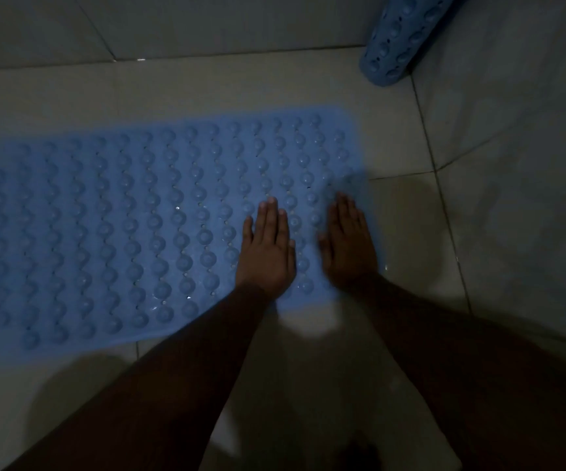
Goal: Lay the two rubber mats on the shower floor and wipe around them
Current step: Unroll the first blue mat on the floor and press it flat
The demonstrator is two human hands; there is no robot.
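A blue rubber mat (pixel 132 226) covered in rows of round suction cups lies flat on the pale tiled shower floor, stretching from the left edge to the middle right. My left hand (pixel 266 246) presses flat on its right part with straight fingers. Beside it, my right hand (pixel 347 243) lies flat on the mat's right edge, fingers straight and slightly blurred. A second blue mat (pixel 400 39) stands rolled up and leaning in the far right corner.
Tiled walls (pixel 172 22) close the space at the back and on the right. Bare wet floor tiles (pixel 410 205) show to the right of the flat mat and in front of it. The light is dim.
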